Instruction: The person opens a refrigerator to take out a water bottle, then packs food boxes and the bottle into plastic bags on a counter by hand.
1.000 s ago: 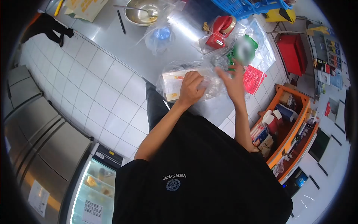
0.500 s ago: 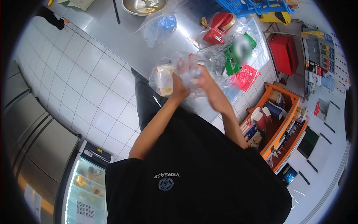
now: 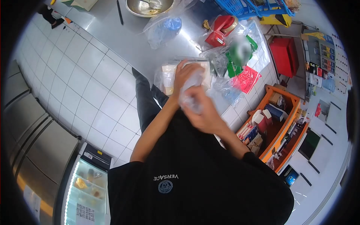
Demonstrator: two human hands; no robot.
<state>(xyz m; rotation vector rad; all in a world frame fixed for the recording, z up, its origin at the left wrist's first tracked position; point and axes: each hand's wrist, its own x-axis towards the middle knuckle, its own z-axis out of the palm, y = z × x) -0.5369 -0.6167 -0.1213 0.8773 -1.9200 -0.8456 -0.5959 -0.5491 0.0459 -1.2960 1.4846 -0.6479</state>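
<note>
A light-coloured box in a clear plastic bag lies at the near edge of the metal table. My left hand is closed on the gathered plastic of the bag, over the box. Just nearer to my body, my right hand is closed round the bunched end of the same plastic; its fingers are blurred. Right of the box lie crumpled clear plastic, a pink bag and a green item, partly blurred.
Farther back on the metal table are a steel bowl with a fork, a black stick, a bag with something blue, a red tape dispenser and a blue basket. An orange shelf stands right. Another person's foot shows upper left.
Both hands gather the bag's plastic now; the right hand came in from the right and then moved down toward my body, drawing the plastic with it. The view shifted slightly.
</note>
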